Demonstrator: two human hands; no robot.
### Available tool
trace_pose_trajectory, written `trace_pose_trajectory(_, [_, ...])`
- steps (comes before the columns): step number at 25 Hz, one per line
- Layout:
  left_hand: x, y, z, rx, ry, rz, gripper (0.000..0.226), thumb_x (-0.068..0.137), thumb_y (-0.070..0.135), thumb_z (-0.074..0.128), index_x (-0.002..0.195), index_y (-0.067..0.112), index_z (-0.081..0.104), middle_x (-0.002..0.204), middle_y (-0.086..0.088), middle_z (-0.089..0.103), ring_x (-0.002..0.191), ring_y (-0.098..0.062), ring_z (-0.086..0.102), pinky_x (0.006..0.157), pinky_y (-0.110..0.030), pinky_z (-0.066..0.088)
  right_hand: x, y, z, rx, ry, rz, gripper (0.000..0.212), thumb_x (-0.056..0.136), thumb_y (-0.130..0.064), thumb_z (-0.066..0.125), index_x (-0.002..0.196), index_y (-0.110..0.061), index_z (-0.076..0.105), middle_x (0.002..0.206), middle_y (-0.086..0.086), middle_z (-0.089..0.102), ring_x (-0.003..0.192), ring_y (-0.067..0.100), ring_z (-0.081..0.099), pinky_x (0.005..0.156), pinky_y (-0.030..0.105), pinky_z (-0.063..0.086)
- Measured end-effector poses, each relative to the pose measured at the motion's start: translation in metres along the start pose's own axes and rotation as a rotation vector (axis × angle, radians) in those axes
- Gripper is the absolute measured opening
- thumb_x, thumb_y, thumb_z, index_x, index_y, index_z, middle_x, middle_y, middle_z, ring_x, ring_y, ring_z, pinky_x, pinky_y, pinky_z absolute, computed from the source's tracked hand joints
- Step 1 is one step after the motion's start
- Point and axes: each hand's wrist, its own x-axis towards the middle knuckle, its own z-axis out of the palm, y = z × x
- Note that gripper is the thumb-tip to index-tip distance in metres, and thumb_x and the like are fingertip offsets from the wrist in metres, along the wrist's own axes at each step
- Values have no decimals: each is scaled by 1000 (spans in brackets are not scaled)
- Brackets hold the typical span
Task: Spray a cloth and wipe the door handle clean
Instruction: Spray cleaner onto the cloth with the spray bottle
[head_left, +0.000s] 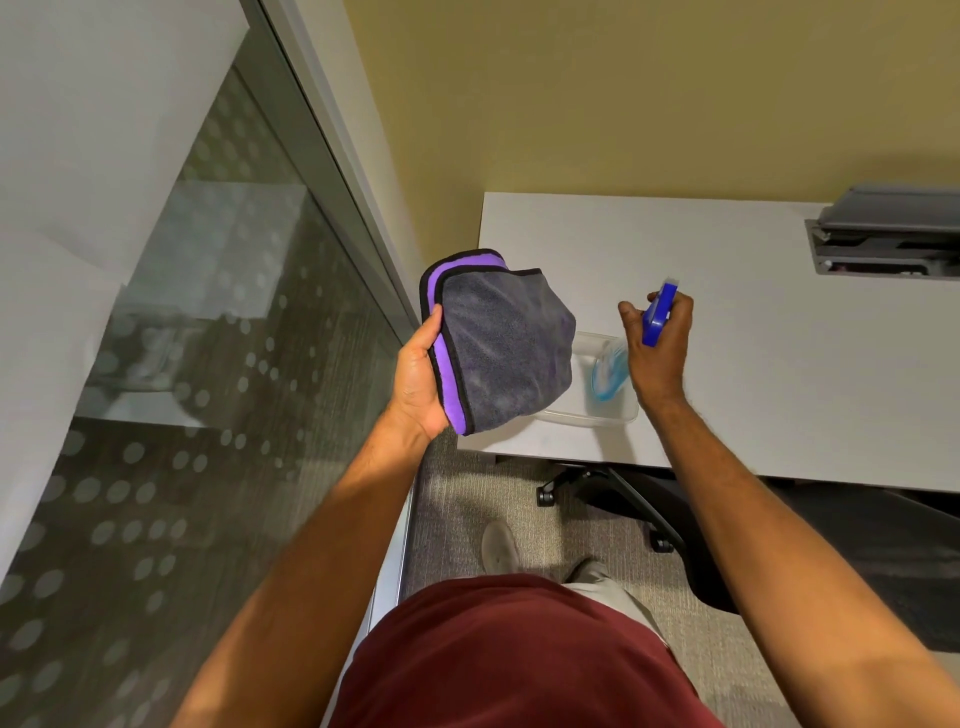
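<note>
My left hand (418, 374) holds a folded grey cloth (506, 348) with purple and black edging, raised in front of me beside the table's left end. My right hand (660, 348) grips a spray bottle (657, 314) with a blue trigger head; its clear body with blue liquid hangs below the hand, blurred, over a clear plastic tray (618, 415). The nozzle points left toward the cloth, a short gap between them. No door handle is in view.
A white table (779, 338) stands against the yellow wall, with a grey cable box (883, 244) at its far right. A black wheeled chair (649, 504) sits under the table. A frosted-dot glass partition (208, 338) with a metal frame runs along my left.
</note>
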Motion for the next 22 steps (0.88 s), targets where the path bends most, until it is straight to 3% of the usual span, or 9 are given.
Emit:
trace_pose_trajectory(5, [2, -4, -1, 12, 16, -28, 46, 101, 52, 59, 125, 18, 78, 133, -14, 72, 118, -34, 72, 100, -54, 58, 5, 10, 1, -72, -39, 38, 57, 98, -22, 75, 139, -1, 42, 125, 3, 49, 105, 12, 54, 83, 6, 49])
trace_pose_trajectory(8, [2, -5, -2, 7, 23, -40, 47, 100, 53, 60, 126, 17, 78, 133, -14, 72, 117, -34, 72, 97, -54, 59, 7, 13, 0, -117, -66, 58, 58, 98, -20, 74, 143, -3, 42, 135, 9, 52, 113, 16, 54, 92, 18, 52])
trace_pose_trajectory(11, [3, -5, -2, 3, 26, -54, 48, 98, 54, 61, 125, 18, 78, 132, -14, 72, 116, -34, 73, 95, -53, 60, 5, 18, -3, -137, -74, 85, 61, 98, -21, 74, 148, -7, 42, 146, 10, 52, 120, 16, 54, 89, 5, 46])
trace_pose_trajectory(12, [3, -5, -2, 4, 29, -56, 49, 98, 54, 62, 126, 18, 78, 133, -14, 72, 116, -34, 73, 95, -53, 60, 3, 20, -5, -139, -66, 99, 63, 98, -22, 74, 150, -9, 42, 147, 10, 51, 123, 17, 55, 89, 6, 46])
trace_pose_trajectory(16, [1, -4, -4, -3, 33, -60, 50, 97, 55, 62, 127, 18, 77, 135, -14, 71, 118, -35, 72, 95, -53, 60, -3, 20, -14, -125, -63, 137, 73, 94, -21, 78, 154, -12, 38, 153, 10, 47, 129, 19, 54, 100, 28, 52])
trace_pose_trajectory(19, [0, -5, -6, -6, 27, -56, 51, 96, 55, 64, 129, 18, 76, 136, -14, 71, 120, -35, 71, 95, -53, 59, -19, 12, -21, -108, -29, 167, 76, 93, -21, 80, 155, -15, 36, 154, 7, 44, 131, 18, 53, 104, 32, 53])
trace_pose_trajectory(22, [-2, -5, -7, 0, 30, -56, 56, 91, 56, 68, 131, 18, 75, 139, -15, 69, 123, -36, 70, 98, -55, 58, -53, -3, -24, -51, 115, 180, 63, 94, -25, 79, 145, -18, 43, 138, 1, 49, 118, 12, 56, 99, 36, 56])
